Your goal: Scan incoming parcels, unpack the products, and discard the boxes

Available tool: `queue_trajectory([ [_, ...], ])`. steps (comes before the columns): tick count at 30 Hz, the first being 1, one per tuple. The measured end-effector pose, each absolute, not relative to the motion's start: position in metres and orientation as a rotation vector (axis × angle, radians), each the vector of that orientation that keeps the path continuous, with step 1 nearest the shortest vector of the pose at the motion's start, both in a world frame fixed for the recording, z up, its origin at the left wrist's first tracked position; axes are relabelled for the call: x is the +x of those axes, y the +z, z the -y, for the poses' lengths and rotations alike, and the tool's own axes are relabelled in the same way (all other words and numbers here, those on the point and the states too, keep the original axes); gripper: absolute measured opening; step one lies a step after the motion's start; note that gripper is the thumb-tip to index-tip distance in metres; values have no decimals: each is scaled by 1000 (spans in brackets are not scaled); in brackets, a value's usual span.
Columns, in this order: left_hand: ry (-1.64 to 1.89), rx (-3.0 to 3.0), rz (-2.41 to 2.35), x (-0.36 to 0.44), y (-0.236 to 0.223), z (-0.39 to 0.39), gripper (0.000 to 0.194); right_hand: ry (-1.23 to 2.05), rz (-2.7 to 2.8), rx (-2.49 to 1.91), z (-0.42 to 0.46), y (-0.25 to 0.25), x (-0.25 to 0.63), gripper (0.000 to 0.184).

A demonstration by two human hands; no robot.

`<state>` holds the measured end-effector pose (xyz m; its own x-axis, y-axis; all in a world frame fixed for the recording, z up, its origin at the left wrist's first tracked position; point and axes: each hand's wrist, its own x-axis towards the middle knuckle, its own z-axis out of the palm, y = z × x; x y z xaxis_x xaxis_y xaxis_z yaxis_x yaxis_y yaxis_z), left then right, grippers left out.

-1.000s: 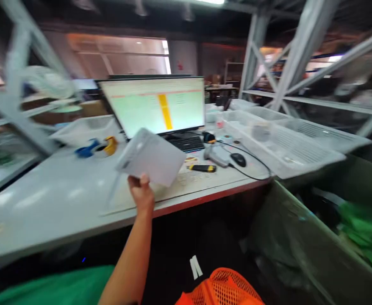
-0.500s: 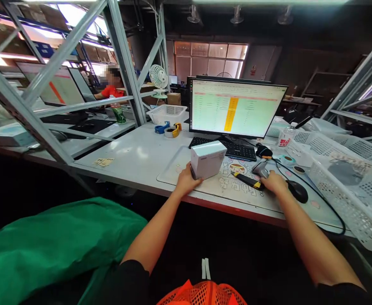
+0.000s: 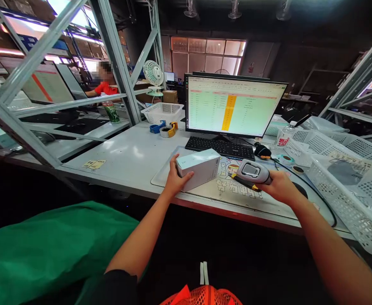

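My left hand (image 3: 177, 178) grips the near left end of a white carton box (image 3: 201, 173), thumb on its front and fingers behind. The box stands at the left part of a printed desk mat (image 3: 227, 192), its right side turned toward the middle. In my right hand (image 3: 279, 186) is a grey barcode scanner (image 3: 252, 171), held above the mat with its window end pointing left toward the box. A yellow and black utility knife (image 3: 245, 182) lies under the scanner, partly hidden by it. Behind my right hand the black mouse (image 3: 301, 190) is mostly covered.
A monitor (image 3: 233, 106) and black keyboard (image 3: 220, 147) stand behind the box. White perforated baskets (image 3: 341, 186) line the right side, near a water bottle (image 3: 284, 135). Tape dispensers (image 3: 168, 130) sit at the back left. Another person (image 3: 107, 84) is beyond the metal frame (image 3: 112, 63).
My right hand has lifted the scanner off the mat and turned it toward the box. My left hand has tilted and turned the box, shifting it slightly left.
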<state>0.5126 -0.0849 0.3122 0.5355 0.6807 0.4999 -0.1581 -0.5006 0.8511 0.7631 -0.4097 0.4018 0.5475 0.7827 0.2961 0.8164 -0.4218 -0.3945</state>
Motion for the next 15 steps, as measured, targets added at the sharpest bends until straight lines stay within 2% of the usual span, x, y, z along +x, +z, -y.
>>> queue_trajectory([
  [3,1025,1788,-484,509,302,89,120,-91,1370,-2271,408,402,750,41],
  [6,931,1833,-544,502,298,86,123,-131,1326,-2385,399,394,766,40],
  [10,780,1860,-607,494,295,78,110,-194,992,-2727,390,368,815,37],
  [15,770,1842,-646,492,293,74,88,-127,652,-2933,390,334,851,48],
])
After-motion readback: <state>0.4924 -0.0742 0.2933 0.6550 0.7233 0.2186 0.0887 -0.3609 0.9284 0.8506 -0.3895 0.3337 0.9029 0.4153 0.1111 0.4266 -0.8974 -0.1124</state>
